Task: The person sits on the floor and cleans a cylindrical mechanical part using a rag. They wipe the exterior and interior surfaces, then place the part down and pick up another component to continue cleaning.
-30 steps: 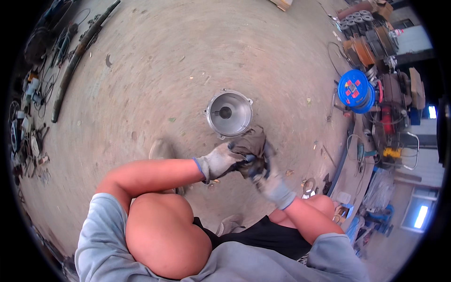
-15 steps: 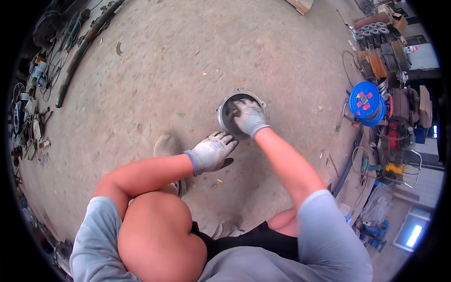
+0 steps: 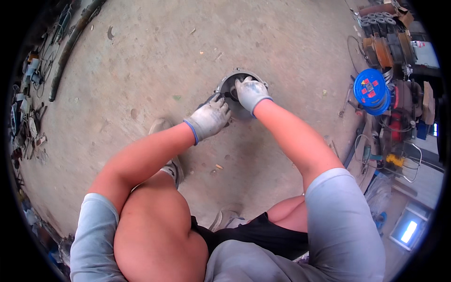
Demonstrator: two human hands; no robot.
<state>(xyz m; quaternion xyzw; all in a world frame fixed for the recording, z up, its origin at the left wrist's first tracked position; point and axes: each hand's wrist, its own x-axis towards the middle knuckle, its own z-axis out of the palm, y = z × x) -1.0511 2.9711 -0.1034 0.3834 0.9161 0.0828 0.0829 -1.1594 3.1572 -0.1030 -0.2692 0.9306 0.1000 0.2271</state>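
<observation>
A round grey metal housing [image 3: 219,86] with small lugs on its rim stands on the concrete floor ahead of me. Both hands wear pale work gloves with dark-stained palms. My left hand [image 3: 209,119] lies against the housing's near left edge, its fingers bent over the rim. Inside the far right part of the opening, my right hand [image 3: 252,95] has its fingers curled down. What they close on is hidden behind the glove. Between the hands, a dark part shows within the housing.
Along the right stand a blue cable reel [image 3: 369,89], spools, a green power drill [image 3: 366,153] and other tools. A long dark pole [image 3: 70,51] lies at the far left, beside scattered metal parts. My shoe [image 3: 174,170] is close behind my left forearm.
My left hand has moved forward and up to the housing's rim. My right hand has gone from flat and spread inside the opening to curled fingers. The whole view has shifted slightly.
</observation>
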